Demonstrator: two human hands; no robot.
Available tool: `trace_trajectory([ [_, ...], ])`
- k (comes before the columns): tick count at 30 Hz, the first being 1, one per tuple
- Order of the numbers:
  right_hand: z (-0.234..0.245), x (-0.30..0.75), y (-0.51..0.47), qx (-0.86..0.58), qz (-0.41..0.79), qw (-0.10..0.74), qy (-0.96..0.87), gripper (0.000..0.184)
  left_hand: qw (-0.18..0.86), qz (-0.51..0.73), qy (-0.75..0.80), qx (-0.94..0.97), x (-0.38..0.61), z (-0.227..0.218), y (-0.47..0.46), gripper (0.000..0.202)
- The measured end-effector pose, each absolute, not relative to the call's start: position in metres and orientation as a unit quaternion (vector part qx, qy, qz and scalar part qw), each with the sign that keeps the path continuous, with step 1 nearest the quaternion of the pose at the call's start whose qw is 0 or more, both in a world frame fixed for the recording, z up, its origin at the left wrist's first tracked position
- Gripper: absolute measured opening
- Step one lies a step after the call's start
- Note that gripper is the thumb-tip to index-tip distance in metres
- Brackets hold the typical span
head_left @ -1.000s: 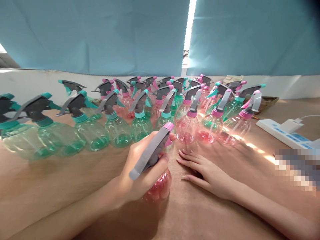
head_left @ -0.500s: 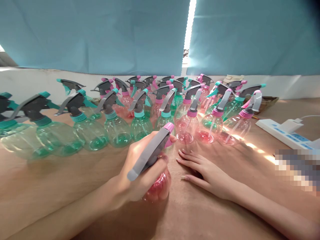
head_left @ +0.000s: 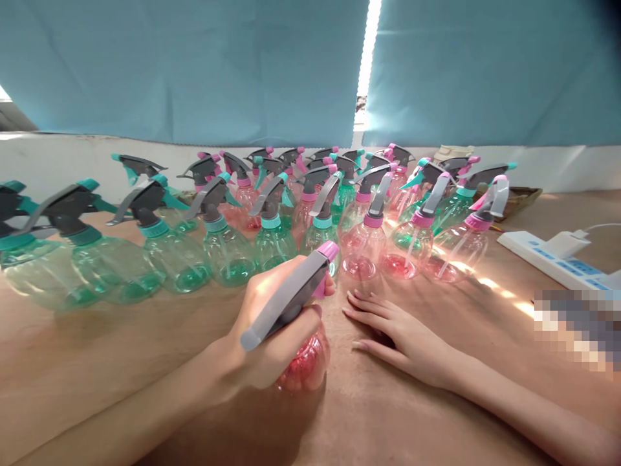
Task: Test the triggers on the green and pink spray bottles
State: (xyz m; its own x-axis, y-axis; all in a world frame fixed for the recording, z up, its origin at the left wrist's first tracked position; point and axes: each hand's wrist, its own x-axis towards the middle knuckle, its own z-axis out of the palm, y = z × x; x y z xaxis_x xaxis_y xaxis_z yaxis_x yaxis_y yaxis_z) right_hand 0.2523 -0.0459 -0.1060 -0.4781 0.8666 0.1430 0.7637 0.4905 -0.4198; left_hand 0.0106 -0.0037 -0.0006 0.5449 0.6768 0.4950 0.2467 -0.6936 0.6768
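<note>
- Head view: a brown tabletop [head_left: 378, 414] runs beneath the fingers of both hands; well beyond them are a white wall [head_left: 72, 152] and blue curtains [head_left: 194, 71] with a bright gap between.
- Green spray bottles [head_left: 230, 259] line up beyond and to the left of the left fingers; the nearest is partly hidden by that hand.
- Three clear pink bottles [head_left: 400, 265] stand just beyond the right fingertips, with more bottles [head_left: 308, 210] crowded behind.
- A white power strip [head_left: 533, 249] lies well to the right of the right fingers.
- The left hand [head_left: 264, 294] has its fingers curled closed around the head and neck of a pink spray bottle [head_left: 305, 366], whose body shows below them; I cannot tell whether its base touches the table.
- The right hand [head_left: 410, 340] lies palm down, fingers spread, holding nothing.
</note>
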Motion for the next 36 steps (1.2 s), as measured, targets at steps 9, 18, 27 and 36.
trace_trajectory([
  [9,-0.1053,0.252,-0.0457,-0.481,0.154,0.176,-0.845,0.055,0.331,0.409,0.266,0.808,0.0099,-0.0009,-0.0044,0.016],
  [18,-0.1041,0.251,-0.0465,-0.481,0.161,0.188,-0.841,0.054,0.339,0.388,0.314,0.797,0.0133,0.0001,-0.0079,0.038],
  [27,-0.1034,0.2512,-0.0461,-0.479,0.163,0.19,-0.842,0.054,0.345,0.391,0.304,0.797,0.0141,-0.0007,-0.0043,0.036],
  [36,-0.1042,0.2516,-0.0466,-0.479,0.162,0.196,-0.84,0.054,0.328,0.4,0.301,0.801,0.015,-0.0029,-0.004,0.027],
])
